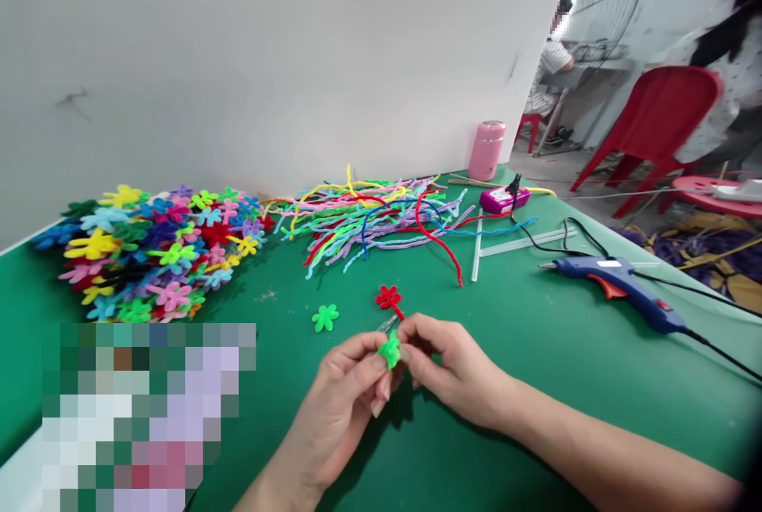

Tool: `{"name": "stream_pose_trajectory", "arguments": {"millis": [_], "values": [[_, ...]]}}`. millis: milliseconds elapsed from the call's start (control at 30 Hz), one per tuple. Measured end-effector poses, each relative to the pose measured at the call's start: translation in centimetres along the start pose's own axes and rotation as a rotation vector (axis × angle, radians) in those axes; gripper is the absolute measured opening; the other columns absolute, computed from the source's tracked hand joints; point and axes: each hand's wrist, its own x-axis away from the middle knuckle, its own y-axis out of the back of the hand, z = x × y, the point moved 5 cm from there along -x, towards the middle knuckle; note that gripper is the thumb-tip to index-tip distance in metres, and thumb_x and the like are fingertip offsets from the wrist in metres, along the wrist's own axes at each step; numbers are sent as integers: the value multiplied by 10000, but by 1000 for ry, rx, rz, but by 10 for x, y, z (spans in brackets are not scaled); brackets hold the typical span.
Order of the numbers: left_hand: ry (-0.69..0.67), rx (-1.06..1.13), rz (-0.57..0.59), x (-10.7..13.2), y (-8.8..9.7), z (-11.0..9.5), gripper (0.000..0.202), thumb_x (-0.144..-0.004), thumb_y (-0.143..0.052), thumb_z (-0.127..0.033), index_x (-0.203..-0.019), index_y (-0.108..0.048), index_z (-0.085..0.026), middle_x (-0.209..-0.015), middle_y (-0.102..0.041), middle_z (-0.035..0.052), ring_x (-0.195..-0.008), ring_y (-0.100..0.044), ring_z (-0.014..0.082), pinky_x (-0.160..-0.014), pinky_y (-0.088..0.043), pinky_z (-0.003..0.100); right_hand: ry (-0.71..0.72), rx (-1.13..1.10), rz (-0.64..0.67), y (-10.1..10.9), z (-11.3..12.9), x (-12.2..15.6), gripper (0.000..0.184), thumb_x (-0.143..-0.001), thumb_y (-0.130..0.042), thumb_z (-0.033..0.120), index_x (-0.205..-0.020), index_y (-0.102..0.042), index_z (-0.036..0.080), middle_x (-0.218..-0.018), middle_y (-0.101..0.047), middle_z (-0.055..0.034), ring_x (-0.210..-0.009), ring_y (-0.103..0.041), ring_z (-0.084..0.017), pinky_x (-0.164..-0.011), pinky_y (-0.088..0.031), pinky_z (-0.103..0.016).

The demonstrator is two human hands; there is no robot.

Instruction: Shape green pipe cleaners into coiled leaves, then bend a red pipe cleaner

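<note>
Between the fingertips of my left hand [351, 389] and my right hand [452, 365] is a small bright green flower [390, 350] made of fuzzy pipe cleaner. Both hands pinch it, and the fingers cover part of its petals. Just beyond the fingers lies a red pipe-cleaner flower [388, 297] with a short red stem running toward my right hand. A thin pointed metal tip [386, 325] shows beside that stem; its other end is hidden by my hands. To the left, a flat green flower [325, 318] rests on the green tabletop [262, 369].
A heap of colourful fuzzy flowers [148, 250] is at the left, loose pipe cleaners [381, 218] behind. Glue sticks [527, 242], a purple box [505, 199], a pink flask [486, 150] and a corded blue glue gun [619, 286] are at the right. A white panel [267, 67] stands behind.
</note>
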Motion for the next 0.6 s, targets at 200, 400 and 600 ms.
{"name": "stream_pose_trajectory", "arguments": {"millis": [200, 400, 600], "values": [[52, 129, 44, 0, 0, 4, 65, -740, -608, -194, -791, -636, -166, -438, -510, -52, -449, -401, 60, -654, -420, 243, -41, -123, 4, -5, -2, 0, 91, -837, -426, 197, -758, -458, 166, -588, -484, 34, -514, -464, -79, -495, -411, -187], [60, 180, 63, 1, -9, 4, 74, -715, -620, -223, -697, -632, -152, -397, -499, -41, -471, -446, 84, -649, -435, 261, -35, -157, -7, -9, -4, 1, 87, -837, -425, 228, -763, -435, 183, -575, -455, 44, -505, -470, -87, -500, -429, -197], [80, 214, 63, 1, -10, 7, 70, -732, -595, -206, -713, -642, -159, -375, -492, -41, -530, -505, 109, -728, -446, 298, -4, -164, -12, -12, -3, 3, 42, -815, -458, 182, -780, -434, 180, -630, -504, 29, -538, -472, -83, -525, -418, -195]]}}
